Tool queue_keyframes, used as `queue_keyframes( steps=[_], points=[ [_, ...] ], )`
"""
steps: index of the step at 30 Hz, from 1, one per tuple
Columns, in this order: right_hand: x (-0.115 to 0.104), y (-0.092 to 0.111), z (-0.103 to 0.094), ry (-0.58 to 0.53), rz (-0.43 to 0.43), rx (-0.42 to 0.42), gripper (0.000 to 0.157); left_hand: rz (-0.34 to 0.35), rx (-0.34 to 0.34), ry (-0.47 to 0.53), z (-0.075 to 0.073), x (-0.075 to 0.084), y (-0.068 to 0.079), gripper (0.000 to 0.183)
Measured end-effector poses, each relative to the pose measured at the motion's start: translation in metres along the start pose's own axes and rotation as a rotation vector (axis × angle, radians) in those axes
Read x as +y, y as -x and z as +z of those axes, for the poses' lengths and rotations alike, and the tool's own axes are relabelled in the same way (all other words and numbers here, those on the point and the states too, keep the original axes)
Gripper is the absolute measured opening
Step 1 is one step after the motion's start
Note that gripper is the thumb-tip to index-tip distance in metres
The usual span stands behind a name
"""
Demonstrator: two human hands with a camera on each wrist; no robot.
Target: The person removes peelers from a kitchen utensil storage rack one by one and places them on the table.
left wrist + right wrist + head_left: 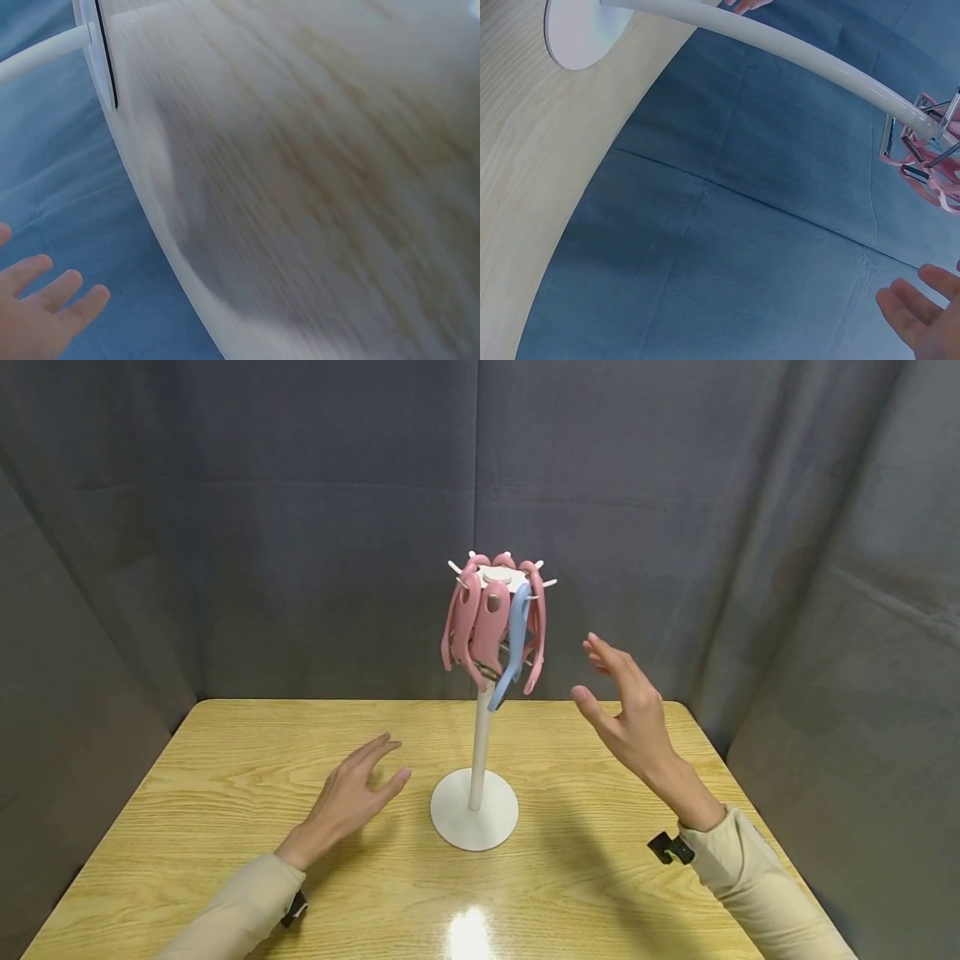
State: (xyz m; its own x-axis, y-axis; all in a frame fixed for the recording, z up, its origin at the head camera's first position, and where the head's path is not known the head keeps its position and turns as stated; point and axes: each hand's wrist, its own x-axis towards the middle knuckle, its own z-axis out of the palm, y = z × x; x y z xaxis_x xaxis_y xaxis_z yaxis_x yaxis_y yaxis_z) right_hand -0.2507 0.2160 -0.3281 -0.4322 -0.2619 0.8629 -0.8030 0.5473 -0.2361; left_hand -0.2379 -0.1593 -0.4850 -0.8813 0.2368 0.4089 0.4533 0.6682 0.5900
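Note:
A white stand with a round base [457, 822] and a slim pole [482, 743] stands upright on the table. From the hooks round its top hang several pink peelers [491, 622] and a blue peeler [517, 631] at the front right. The right wrist view shows metal blades on the pink peelers [911, 154]; the blue one is not visible there. My left hand [347, 797] hovers left of the base, fingers extended, touching nothing. To the right of the peelers, my right hand [637, 718] is raised with thumb and fingers spread apart, holding nothing.
The stand rests on a wood-grain table [247, 760] whose far edge lies behind it. Grey curtains [315, 568] hang behind and along both sides. Each wrist carries a small black device [670, 848] near its light sleeve [757, 877].

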Motion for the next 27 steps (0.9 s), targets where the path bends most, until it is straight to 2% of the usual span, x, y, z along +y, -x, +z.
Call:
queue_keyframes(
  steps=[8, 15, 27],
  points=[
    [-0.004, -0.007, 0.001, -0.053, -0.030, 0.007, 0.066, 0.007, -0.019, 0.012, 0.003, 0.005, -0.005, 0.059],
    [-0.010, -0.015, 0.004, -0.111, -0.040, 0.032, 0.065, 0.015, -0.030, 0.029, 0.011, 0.009, -0.009, 0.060],
    [-0.019, -0.023, 0.009, -0.109, -0.052, 0.060, 0.060, 0.023, -0.041, 0.050, 0.018, 0.017, -0.012, 0.062]
  ],
)
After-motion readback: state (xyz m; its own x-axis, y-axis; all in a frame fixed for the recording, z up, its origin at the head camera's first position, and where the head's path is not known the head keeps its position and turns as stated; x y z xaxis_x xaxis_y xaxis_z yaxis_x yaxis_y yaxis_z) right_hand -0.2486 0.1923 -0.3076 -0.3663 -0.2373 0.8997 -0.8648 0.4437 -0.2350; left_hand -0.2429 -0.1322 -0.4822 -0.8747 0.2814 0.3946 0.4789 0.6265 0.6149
